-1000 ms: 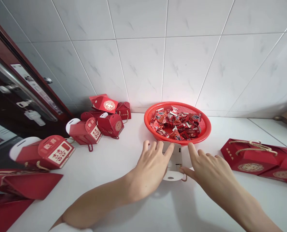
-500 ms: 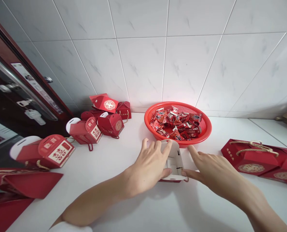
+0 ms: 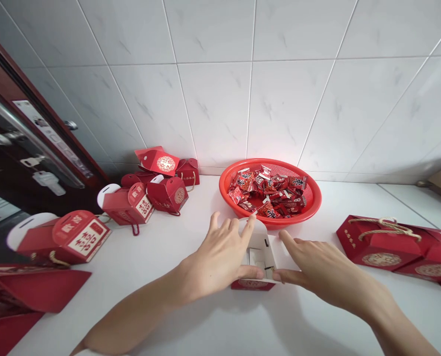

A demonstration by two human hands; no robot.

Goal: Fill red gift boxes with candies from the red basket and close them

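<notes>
A small red gift box (image 3: pixel 253 285), white inside and with its top raised, stands in front of me on the white counter. My left hand (image 3: pixel 216 259) spans its left side, thumb on the near rim and fingers toward the back flap. At its right side, my right hand (image 3: pixel 318 262) grips the white-lined right flap between thumb and fingers. The inside looks bare except for folded white card at the bottom. Just behind the box, a red plastic basket (image 3: pixel 225 200) contains several red-wrapped candies (image 3: pixel 268 190).
Several red boxes with lids up, including one (image 3: pixel 66 237) and another (image 3: pixel 127 202), stand at left. Closed red boxes (image 3: pixel 381 242) with rope handles are at right. A tiled wall (image 3: pixel 213 99) rises behind. A door (image 3: pixel 30 128) with keys is at left.
The thumbs have shifted slightly along the box's near rim, and more of its red front shows. The whole view has moved a little.
</notes>
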